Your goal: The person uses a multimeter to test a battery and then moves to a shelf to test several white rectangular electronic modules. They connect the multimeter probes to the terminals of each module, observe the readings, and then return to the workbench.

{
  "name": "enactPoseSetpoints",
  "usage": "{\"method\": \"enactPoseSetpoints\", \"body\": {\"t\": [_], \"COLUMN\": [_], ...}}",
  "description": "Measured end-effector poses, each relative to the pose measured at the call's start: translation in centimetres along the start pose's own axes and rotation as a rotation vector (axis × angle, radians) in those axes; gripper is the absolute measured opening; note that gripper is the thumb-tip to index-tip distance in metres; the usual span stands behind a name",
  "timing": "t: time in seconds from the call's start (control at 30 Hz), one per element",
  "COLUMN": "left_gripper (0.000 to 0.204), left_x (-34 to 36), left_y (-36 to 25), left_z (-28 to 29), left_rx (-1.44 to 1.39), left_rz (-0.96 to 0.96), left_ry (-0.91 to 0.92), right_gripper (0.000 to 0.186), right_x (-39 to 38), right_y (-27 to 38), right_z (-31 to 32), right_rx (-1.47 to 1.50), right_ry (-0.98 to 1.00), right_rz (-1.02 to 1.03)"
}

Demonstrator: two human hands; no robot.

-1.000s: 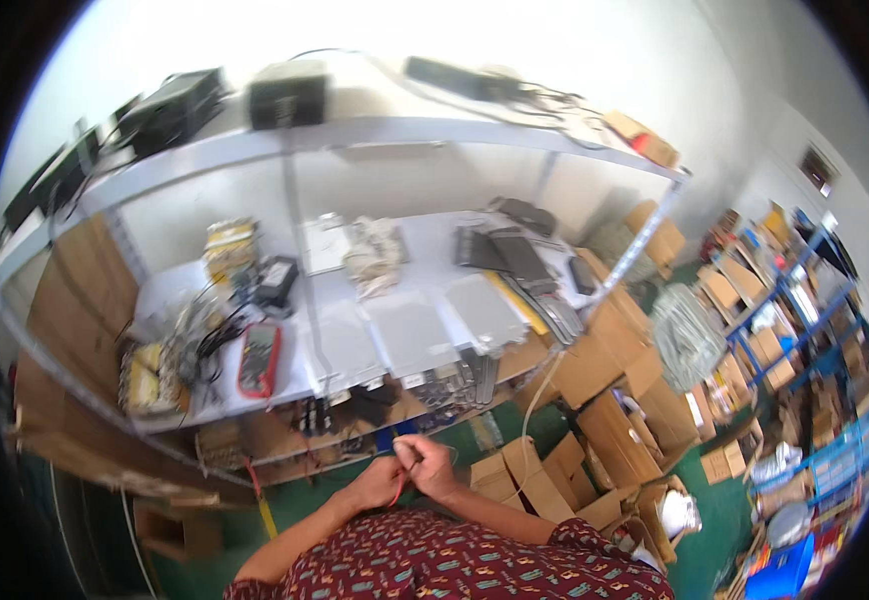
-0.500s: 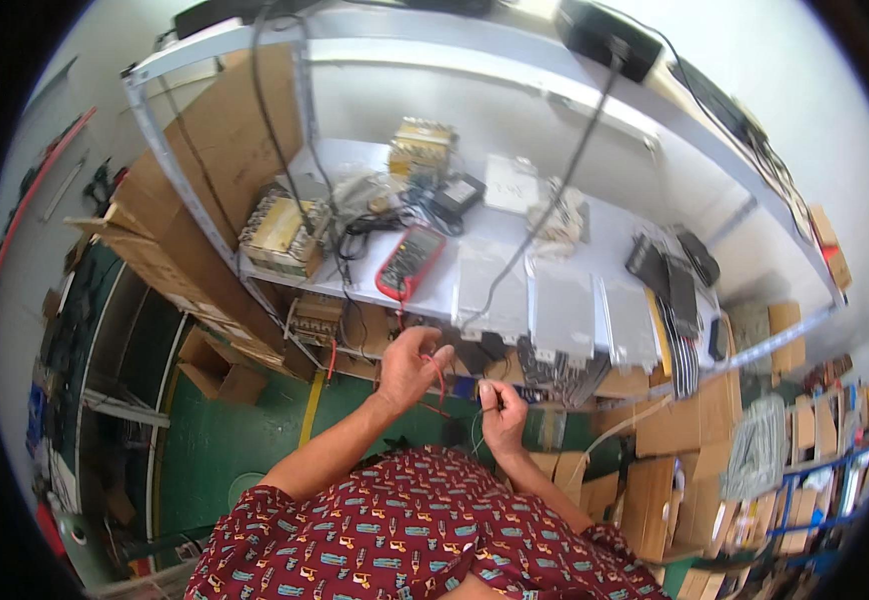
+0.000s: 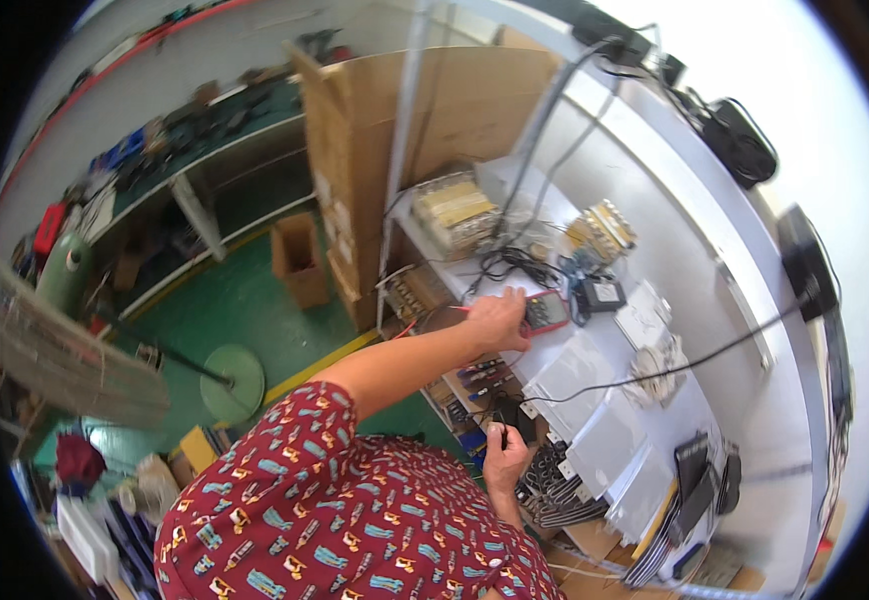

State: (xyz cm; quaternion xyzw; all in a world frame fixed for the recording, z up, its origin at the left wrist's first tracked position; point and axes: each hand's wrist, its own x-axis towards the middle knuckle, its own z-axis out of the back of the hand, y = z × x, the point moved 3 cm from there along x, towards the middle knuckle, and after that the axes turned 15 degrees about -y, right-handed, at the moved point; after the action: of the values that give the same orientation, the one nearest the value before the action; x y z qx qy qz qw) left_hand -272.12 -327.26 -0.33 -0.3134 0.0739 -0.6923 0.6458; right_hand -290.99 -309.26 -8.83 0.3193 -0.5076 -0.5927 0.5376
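Note:
A red-rimmed multimeter (image 3: 549, 311) with a dark face lies on the white shelf. My left hand (image 3: 498, 320) reaches over its near end, fingers and thumb closed about that edge. A thin red test lead (image 3: 407, 328) shows beside my left forearm. Lower, in front of the shelf edge, my right hand (image 3: 506, 462) is closed, pinching a small dark piece. A thin dark cord runs by its fingertips; the piece's exact kind is too small to tell. Flat pale grey panels (image 3: 567, 372) lie in a row on the shelf, right of the multimeter.
Black cables (image 3: 515, 265), a black power adapter (image 3: 600, 294) and block-shaped transformers (image 3: 455, 212) sit farther along the shelf. A black cord (image 3: 675, 372) hangs across the panels. Tall cardboard (image 3: 355, 150) stands by the shelf post. A green round stand base (image 3: 234, 382) is on the floor.
The view has swung left. My left hand has gone from handling the red lead in front of the shelf to the multimeter. My right hand stays closed in front of the shelf.

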Motion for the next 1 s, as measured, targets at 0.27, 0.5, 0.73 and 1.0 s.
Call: {"method": "enactPoseSetpoints", "body": {"t": [0.27, 0.5, 0.73, 1.0], "left_gripper": [0.052, 0.068, 0.091, 0.092], "left_x": [-0.2, -8.1, -23.6, -27.9], "left_y": [0.2, 1.1, 8.3, 15.6], "left_z": [-3.0, 2.9, 7.6, 13.4], "left_rx": [0.073, -0.175, -0.47, -0.508], "left_rz": [0.053, 0.207, 0.597, 0.845], "left_ry": [-0.054, -0.057, -0.22, -0.366], "right_gripper": [0.028, 0.02, 0.018, 0.041], "right_x": [2.5, 3.2, 2.1, -0.7], "right_y": [-0.6, -1.2, 0.6, 5.7], "right_z": [0.2, -2.0, -8.8, -21.9], "right_rx": [-0.077, -0.053, 0.026, 0.174], "right_ry": [0.252, 0.39, 0.626, 0.855], "right_rz": [-0.037, -0.015, 0.133, -0.114]}}
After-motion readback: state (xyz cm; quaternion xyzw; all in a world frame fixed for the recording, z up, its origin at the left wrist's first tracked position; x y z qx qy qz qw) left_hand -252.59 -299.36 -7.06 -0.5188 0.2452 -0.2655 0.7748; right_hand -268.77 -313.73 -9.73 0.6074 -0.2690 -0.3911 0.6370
